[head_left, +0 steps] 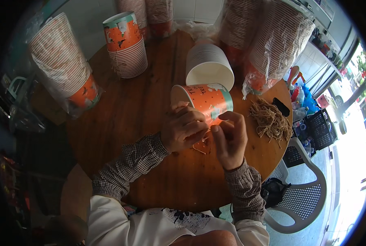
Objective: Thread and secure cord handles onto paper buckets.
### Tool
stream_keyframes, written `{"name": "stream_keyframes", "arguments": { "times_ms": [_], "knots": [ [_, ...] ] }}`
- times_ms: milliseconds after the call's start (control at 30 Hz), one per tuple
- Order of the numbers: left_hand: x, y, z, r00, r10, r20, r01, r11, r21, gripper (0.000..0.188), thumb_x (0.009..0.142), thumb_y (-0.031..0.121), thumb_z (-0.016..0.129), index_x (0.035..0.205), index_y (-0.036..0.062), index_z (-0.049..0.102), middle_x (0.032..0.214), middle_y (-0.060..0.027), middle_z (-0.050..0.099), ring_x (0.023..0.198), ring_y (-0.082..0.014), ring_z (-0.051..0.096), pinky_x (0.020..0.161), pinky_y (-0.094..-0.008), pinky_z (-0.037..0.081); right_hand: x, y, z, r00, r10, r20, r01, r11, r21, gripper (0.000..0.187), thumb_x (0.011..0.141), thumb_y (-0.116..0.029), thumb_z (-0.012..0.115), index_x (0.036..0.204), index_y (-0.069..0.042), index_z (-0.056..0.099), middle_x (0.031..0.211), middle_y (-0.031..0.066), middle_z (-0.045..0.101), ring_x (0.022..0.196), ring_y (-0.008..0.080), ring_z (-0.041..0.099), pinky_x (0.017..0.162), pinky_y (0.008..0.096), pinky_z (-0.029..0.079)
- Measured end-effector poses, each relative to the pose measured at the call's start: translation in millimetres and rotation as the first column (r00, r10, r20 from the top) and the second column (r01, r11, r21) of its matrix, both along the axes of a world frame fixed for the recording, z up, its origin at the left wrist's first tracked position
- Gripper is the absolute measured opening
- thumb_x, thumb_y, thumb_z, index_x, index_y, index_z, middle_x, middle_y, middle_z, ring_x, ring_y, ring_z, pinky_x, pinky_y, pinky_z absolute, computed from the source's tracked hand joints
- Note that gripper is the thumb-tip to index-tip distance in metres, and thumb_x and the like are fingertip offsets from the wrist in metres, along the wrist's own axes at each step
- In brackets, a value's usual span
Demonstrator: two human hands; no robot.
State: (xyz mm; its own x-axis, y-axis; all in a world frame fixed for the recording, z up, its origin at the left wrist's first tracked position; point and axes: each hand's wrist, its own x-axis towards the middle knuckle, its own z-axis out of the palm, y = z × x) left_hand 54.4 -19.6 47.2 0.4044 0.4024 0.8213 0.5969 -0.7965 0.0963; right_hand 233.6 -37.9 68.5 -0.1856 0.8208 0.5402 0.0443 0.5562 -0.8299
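Note:
An orange paper bucket (209,100) with a pale green band lies on its side in front of me, its open end turned left. My left hand (185,128) is closed against its near side, by the rim. Beside it, my right hand (232,139) has its thumb and index finger bent close together near the bucket's base. Between the fingertips of both hands runs a thin strand of twine, mostly hidden. Short twine ends (199,150) show on the table just below. Behind the bucket lies a nested stack of white-lined buckets (209,67), mouth toward me.
A heap of tan twine (269,123) lies on the round wooden table (150,186) at right, beside a black phone-like object (281,107). Plastic-wrapped bucket stacks (62,59) stand left and far right (273,45); an unwrapped stack (126,47) is back left. A grey chair (310,197) stands right.

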Motion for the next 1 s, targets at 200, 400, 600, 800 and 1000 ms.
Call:
{"name": "stream_keyframes", "arguments": {
  "times_ms": [200,400,600,800,1000],
  "knots": [
    [-6,8,-1,0.999,-0.022,0.039,0.023,1.000,-0.001,0.018,0.074,0.009,0.069,0.088,0.0168,0.062,0.093,0.0016,0.062,0.089,-0.0161,0.060,0.098,-0.0379,0.030,20,-6,24,0.863,0.013,-0.505,-0.076,0.992,-0.104,0.016,0.095,-0.006,0.049,0.108,-0.005,0.039,0.056,-0.0012,0.043,0.043,0.0044,0.034,0.040,0.0209,0.025],
    [4,-10,17,0.994,-0.091,-0.060,0.092,0.996,0.015,0.024,0.073,0.010,0.069,0.096,0.0157,0.064,0.096,0.0005,0.061,0.093,-0.0166,0.060,0.096,-0.0386,0.033,31,-7,32,0.791,0.124,-0.599,-0.123,0.991,0.042,0.012,0.096,-0.006,0.048,0.104,-0.004,0.039,0.056,-0.0011,0.040,0.041,0.0045,0.032,0.038,0.0206,0.027],
    [2,-18,24,0.988,0.025,-0.153,-0.005,0.992,0.130,0.022,0.076,0.017,0.068,0.097,0.0158,0.064,0.093,0.0042,0.059,0.088,-0.0116,0.059,0.093,-0.0359,0.037,18,-12,44,0.833,0.201,-0.515,-0.201,0.978,0.057,0.016,0.094,-0.006,0.052,0.106,-0.001,0.041,0.069,0.0049,0.053,0.049,0.0087,0.048,0.044,0.0219,0.039],
    [-7,-22,74,0.996,0.045,-0.077,-0.053,0.993,-0.110,0.021,0.074,0.009,0.072,0.094,0.0103,0.065,0.077,-0.0020,0.056,0.072,-0.0209,0.055,0.073,-0.0354,0.043,3,-11,76,0.817,0.378,-0.434,-0.329,0.926,0.187,0.019,0.092,0.000,0.053,0.107,0.002,0.042,0.071,0.0049,0.054,0.053,0.0075,0.051,0.048,0.0200,0.041],
    [-26,-14,78,0.993,0.072,-0.096,-0.098,0.948,-0.304,0.016,0.077,0.013,0.072,0.091,0.0101,0.063,0.075,-0.0060,0.059,0.070,-0.0226,0.060,0.068,-0.0332,0.046,-29,7,102,0.855,0.437,-0.280,-0.441,0.896,0.052,0.013,0.092,-0.001,0.054,0.104,-0.001,0.051,0.075,0.0015,0.057,0.056,0.0036,0.051,0.049,0.0178,0.040]
  ]
}}
